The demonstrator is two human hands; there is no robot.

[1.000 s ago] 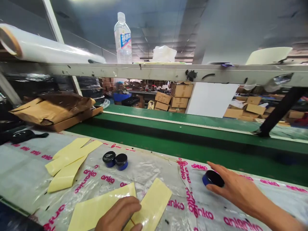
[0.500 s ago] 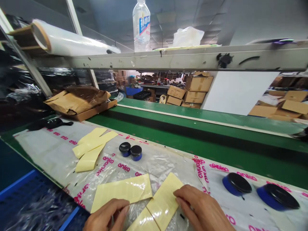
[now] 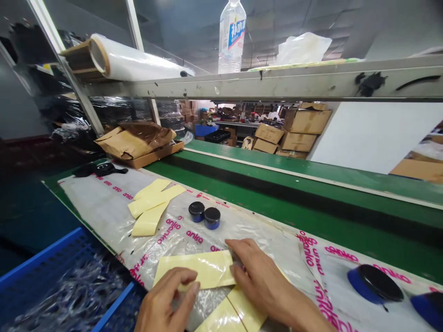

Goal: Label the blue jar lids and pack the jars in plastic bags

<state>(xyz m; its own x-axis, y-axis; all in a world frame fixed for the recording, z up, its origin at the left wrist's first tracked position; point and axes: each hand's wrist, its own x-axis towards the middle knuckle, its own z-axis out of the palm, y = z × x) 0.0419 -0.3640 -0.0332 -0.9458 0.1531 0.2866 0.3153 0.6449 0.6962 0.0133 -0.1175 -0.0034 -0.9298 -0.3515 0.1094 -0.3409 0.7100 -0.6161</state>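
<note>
Two groups of glossy pale-yellow strips lie nearest my hands on the printed plastic sheet [image 3: 263,251]. My left hand [image 3: 168,297] is over the lower left part of the crosswise yellow strip [image 3: 194,267], its thumb and bent fingers apart. My right hand [image 3: 259,281] reaches over that strip's right end, fingers stretched, thumb apart. It partly covers the slanted yellow strips [image 3: 224,316] below. More yellow strips [image 3: 152,203] overlap in a pile farther back. Beside them stand two small round tins [image 3: 204,214], black-topped with blue sides.
A blue crate [image 3: 41,260] of clear plastic-wrapped items stands at lower left. Larger black-and-blue round pieces [image 3: 375,283] sit at right. An open carton [image 3: 145,159] with brown paper is at the back left. Above runs a metal shelf [image 3: 277,83] with a bottle [image 3: 232,39] and film roll [image 3: 134,64].
My right hand has moved left and away from me, from the slanted strip to the right end of the crosswise strip. The view has turned slightly left.
</note>
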